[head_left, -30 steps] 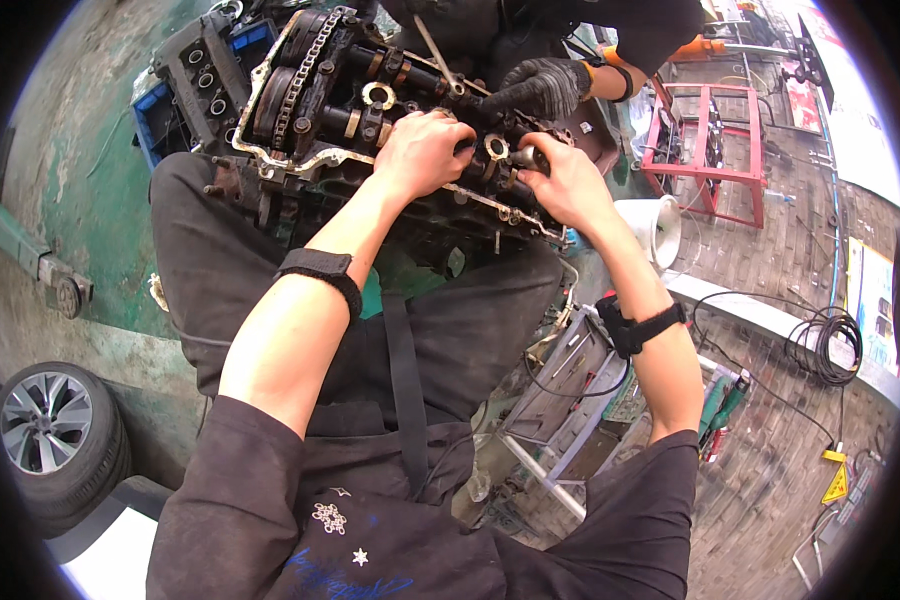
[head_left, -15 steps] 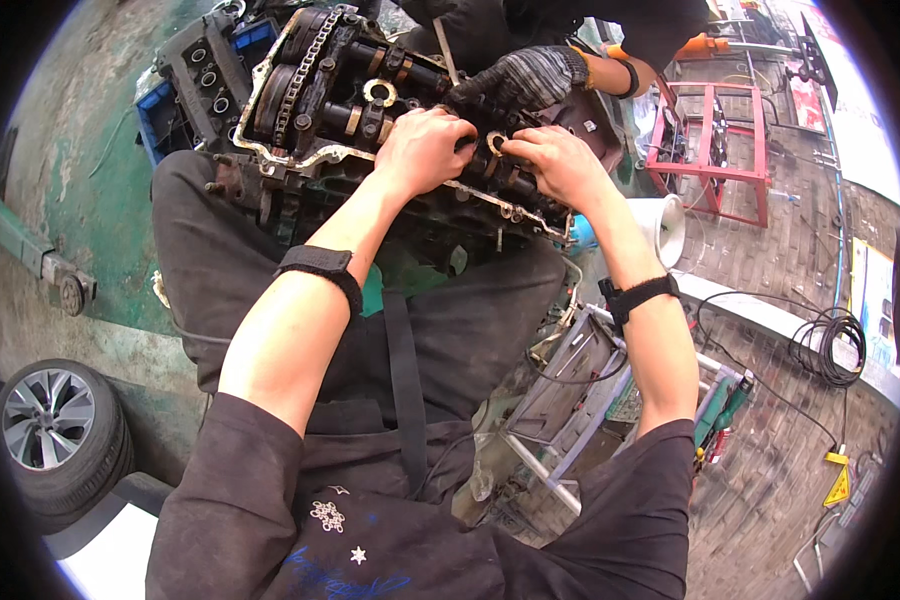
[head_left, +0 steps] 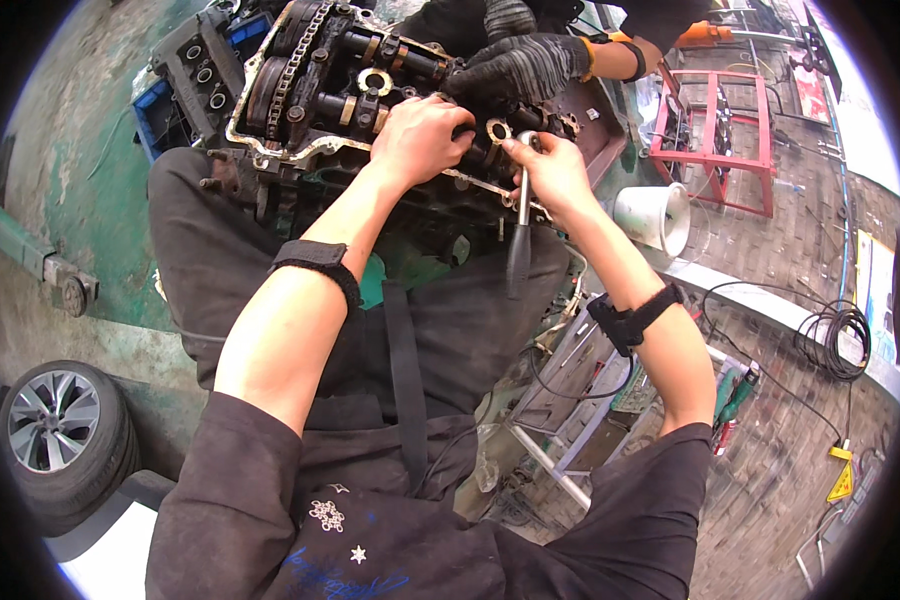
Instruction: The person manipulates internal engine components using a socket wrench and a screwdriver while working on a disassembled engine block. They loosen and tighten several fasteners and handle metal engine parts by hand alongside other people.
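Observation:
An oily engine cylinder head (head_left: 315,150) with a timing chain and camshafts lies across the top of the view. My left hand (head_left: 420,140) rests on its middle, fingers curled down among the camshaft parts; what they grip, if anything, is hidden. In my right hand (head_left: 555,175) is a ratchet wrench (head_left: 520,245), its round head up by the thumb and its dark handle hanging toward me. A pale ring (head_left: 498,131) on the engine sits just left of that hand. Another person's gloved hand (head_left: 530,68) reaches onto the engine from the far side, close to my left fingers.
Left of the engine lies a dark valve cover (head_left: 202,70) by a blue crate (head_left: 158,125). A white bucket (head_left: 660,218) and a red metal frame (head_left: 715,135) are at right. Nearer stand a grey metal frame (head_left: 560,465) and, at far left, a wheel (head_left: 55,420).
The ratchet wrench now shows in my right hand, which has shifted slightly down and right. The other person's gloved hand moved nearer, and a second glove came into view. My left hand barely moved.

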Demonstrator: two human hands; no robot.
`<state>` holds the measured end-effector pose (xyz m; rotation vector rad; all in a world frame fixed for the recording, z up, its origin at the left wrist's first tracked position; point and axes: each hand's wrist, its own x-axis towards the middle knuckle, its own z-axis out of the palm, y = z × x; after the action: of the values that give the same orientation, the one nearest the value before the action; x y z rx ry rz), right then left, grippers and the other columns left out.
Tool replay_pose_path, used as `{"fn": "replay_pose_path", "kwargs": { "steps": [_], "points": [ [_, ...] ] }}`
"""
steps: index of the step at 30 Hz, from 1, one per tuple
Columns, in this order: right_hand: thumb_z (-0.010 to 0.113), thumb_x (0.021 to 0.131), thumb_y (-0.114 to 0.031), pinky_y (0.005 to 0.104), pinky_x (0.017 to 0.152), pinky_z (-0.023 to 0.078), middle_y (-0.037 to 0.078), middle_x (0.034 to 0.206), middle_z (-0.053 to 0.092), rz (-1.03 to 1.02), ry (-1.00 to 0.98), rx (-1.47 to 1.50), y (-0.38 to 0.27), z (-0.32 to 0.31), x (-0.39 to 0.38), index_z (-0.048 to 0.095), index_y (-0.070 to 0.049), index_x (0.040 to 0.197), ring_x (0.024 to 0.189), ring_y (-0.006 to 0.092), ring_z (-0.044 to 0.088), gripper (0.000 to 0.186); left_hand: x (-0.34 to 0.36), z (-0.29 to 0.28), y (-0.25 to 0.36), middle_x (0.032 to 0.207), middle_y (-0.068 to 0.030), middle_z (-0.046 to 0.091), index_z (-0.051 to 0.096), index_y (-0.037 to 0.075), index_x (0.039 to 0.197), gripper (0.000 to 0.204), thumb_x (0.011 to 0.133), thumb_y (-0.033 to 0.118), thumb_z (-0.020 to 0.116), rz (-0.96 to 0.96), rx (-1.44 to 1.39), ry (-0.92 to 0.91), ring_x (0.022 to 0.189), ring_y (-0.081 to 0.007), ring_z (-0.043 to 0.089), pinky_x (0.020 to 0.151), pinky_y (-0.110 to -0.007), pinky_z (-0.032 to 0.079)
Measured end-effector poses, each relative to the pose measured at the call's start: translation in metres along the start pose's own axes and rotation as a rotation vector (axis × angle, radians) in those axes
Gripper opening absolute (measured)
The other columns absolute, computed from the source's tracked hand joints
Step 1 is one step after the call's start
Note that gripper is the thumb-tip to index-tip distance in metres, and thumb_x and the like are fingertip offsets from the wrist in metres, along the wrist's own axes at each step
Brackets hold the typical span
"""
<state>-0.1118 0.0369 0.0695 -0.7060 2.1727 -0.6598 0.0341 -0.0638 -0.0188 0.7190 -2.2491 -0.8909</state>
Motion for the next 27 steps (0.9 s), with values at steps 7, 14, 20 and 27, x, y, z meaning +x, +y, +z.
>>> {"fn": "replay_pose_path", "kwargs": {
  "steps": [7, 14, 20, 27],
  "points": [
    [0.069, 0.08, -0.015, 0.0365, 0.079, 0.048, 0.015, 0.091, 0.065, -0.456, -0.046, -0.606, -0.018, -0.027, 0.0, 0.059, 0.001, 0.111, 0.081, 0.0258, 0.064, 0.037, -0.002, -0.004, 0.002, 0.087, -0.0097, 0.067, 0.07, 0.011, 0.092, 0.02, 0.079, 0.025, 0.067, -0.022, 0.025, -0.026, 0.085, -0.0291, 0.063, 0.077, -0.039, 0.05],
    [0.065, 0.07, 0.0, 0.0375, 0.088, 0.046, 0.019, 0.104, 0.064, -0.58, -0.26, -0.698, -0.016, -0.042, 0.019, 0.062, -0.002, 0.11, 0.1, 0.034, 0.06, 0.04, -0.001, 0.0, 0.0, 0.087, -0.0088, 0.067, 0.069, 0.011, 0.093, 0.02, 0.079, 0.025, 0.068, 0.028, 0.03, -0.006, 0.087, -0.0272, 0.063, 0.078, -0.038, 0.05],
    [0.066, 0.07, 0.003, 0.0367, 0.086, 0.048, 0.017, 0.107, 0.065, -0.729, -0.362, -0.72, -0.009, -0.046, 0.038, 0.062, -0.003, 0.112, 0.102, 0.0331, 0.06, 0.042, 0.0, -0.001, 0.004, 0.089, -0.0097, 0.068, 0.07, 0.01, 0.092, 0.02, 0.079, 0.025, 0.067, -0.035, 0.024, -0.036, 0.088, -0.0283, 0.063, 0.081, -0.038, 0.05],
    [0.069, 0.075, -0.007, 0.0367, 0.085, 0.049, 0.022, 0.103, 0.065, -0.499, -0.396, -0.868, -0.036, -0.036, 0.022, 0.061, -0.001, 0.117, 0.097, 0.0364, 0.061, 0.043, 0.0, -0.004, 0.003, 0.092, -0.011, 0.068, 0.071, 0.009, 0.093, 0.022, 0.078, 0.024, 0.067, -0.039, 0.013, -0.042, 0.09, -0.0296, 0.063, 0.083, -0.039, 0.049]
  ]
}}
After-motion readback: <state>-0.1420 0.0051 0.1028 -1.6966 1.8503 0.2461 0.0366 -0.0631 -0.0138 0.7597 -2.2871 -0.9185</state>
